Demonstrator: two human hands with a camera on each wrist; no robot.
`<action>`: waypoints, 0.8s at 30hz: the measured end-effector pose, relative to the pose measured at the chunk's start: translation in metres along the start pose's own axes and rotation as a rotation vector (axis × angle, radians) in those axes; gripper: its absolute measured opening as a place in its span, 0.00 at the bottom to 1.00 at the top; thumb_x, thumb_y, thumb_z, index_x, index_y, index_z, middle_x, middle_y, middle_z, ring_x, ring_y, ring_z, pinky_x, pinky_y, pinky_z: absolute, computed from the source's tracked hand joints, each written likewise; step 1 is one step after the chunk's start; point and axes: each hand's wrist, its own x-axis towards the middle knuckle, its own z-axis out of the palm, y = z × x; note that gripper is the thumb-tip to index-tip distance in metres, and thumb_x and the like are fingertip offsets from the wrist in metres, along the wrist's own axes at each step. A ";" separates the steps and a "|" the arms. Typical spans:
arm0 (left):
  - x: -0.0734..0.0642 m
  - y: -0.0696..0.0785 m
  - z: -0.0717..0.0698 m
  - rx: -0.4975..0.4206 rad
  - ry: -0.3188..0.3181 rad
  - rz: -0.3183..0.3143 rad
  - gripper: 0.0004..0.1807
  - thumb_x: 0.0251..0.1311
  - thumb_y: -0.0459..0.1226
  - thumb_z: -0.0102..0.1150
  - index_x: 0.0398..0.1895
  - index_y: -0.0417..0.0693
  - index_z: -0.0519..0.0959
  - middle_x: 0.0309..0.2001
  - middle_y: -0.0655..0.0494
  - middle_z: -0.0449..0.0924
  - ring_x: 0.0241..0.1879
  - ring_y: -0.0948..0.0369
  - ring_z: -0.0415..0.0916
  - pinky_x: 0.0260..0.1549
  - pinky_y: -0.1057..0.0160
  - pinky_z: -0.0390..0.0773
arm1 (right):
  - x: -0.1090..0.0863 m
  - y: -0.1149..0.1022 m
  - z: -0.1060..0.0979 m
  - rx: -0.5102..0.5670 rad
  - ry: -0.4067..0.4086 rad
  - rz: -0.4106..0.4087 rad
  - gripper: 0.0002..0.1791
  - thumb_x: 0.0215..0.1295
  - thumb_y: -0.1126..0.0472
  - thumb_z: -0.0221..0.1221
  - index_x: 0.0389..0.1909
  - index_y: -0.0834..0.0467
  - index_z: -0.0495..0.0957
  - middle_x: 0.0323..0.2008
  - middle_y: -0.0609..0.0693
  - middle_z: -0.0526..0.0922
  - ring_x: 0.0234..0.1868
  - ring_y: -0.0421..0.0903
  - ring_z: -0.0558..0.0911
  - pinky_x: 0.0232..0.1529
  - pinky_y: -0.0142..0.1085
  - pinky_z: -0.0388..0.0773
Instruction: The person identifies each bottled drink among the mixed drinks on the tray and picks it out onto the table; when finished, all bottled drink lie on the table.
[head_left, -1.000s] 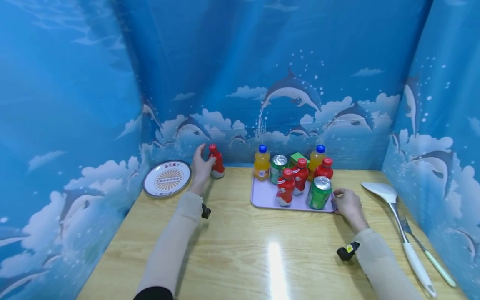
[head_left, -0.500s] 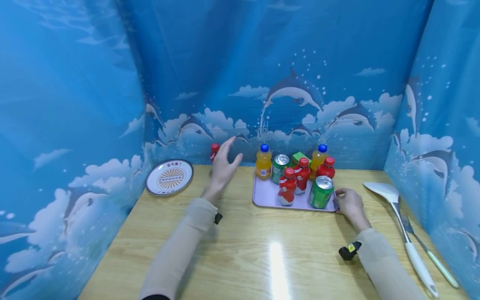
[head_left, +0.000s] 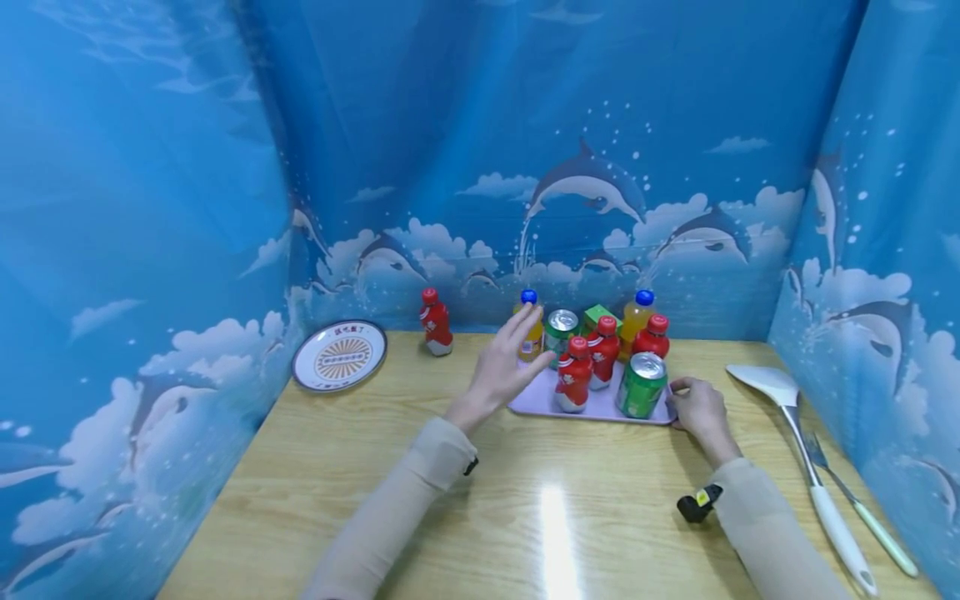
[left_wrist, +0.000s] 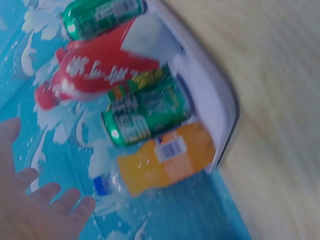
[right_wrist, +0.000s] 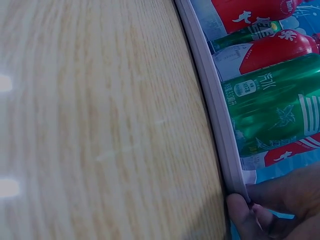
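Note:
A lilac tray [head_left: 536,402] bears several drinks. My right hand [head_left: 699,410] pinches its right edge near the front corner, thumb and fingers at the rim in the right wrist view. My left hand [head_left: 498,371], fingers spread, hovers by the tray's left end and partly covers an orange drink bottle [left_wrist: 165,160] with a blue cap. Behind the left fingers stands a green can [head_left: 562,331]; another green can [head_left: 642,387] is at the front right. Red bottles [head_left: 574,379] stand between them. A second orange bottle [head_left: 637,318] and a green box [head_left: 597,317] are at the back.
A single red bottle [head_left: 437,325] stands on the table [head_left: 360,467] left of the tray. Further left lies a white patterned plate [head_left: 340,357]. A white-headed turner [head_left: 832,517] and a fork [head_left: 877,533] lie at right. A blue dolphin curtain [head_left: 450,167] encloses the table.
My left hand has let go of the lone red bottle, which stays standing, and has moved right to the tray's left end. My right hand has kept its hold on the tray.

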 end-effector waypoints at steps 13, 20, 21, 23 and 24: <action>-0.007 0.009 0.048 0.049 -0.108 -0.063 0.50 0.63 0.59 0.70 0.85 0.64 0.57 0.82 0.52 0.59 0.75 0.50 0.69 0.67 0.41 0.80 | -0.001 0.002 0.000 0.004 0.007 0.000 0.19 0.76 0.66 0.55 0.61 0.75 0.75 0.48 0.75 0.85 0.23 0.39 0.84 0.26 0.35 0.88; -0.009 0.009 0.062 0.042 -0.101 -0.111 0.49 0.61 0.57 0.73 0.83 0.66 0.60 0.81 0.53 0.59 0.73 0.51 0.72 0.64 0.46 0.83 | -0.001 0.000 0.001 -0.003 0.000 0.018 0.21 0.77 0.65 0.54 0.63 0.74 0.75 0.50 0.75 0.84 0.25 0.40 0.84 0.28 0.34 0.88; -0.009 0.009 0.063 0.040 -0.104 -0.118 0.49 0.61 0.57 0.73 0.83 0.68 0.60 0.82 0.54 0.58 0.74 0.51 0.71 0.65 0.45 0.83 | -0.001 0.000 0.002 -0.005 0.002 0.022 0.21 0.77 0.65 0.54 0.63 0.74 0.75 0.51 0.75 0.84 0.26 0.40 0.84 0.28 0.34 0.88; -0.010 0.009 0.066 0.037 -0.110 -0.132 0.48 0.62 0.57 0.72 0.83 0.70 0.60 0.82 0.55 0.58 0.75 0.52 0.70 0.66 0.45 0.82 | -0.001 0.000 0.002 -0.008 0.003 0.023 0.21 0.77 0.64 0.54 0.63 0.74 0.75 0.51 0.76 0.83 0.26 0.41 0.84 0.28 0.34 0.88; -0.010 0.009 0.067 0.036 -0.114 -0.137 0.47 0.62 0.57 0.72 0.83 0.71 0.60 0.82 0.56 0.59 0.76 0.52 0.69 0.66 0.46 0.82 | -0.001 -0.001 0.002 -0.009 0.003 0.025 0.21 0.77 0.64 0.54 0.63 0.74 0.75 0.52 0.76 0.82 0.26 0.41 0.85 0.28 0.34 0.88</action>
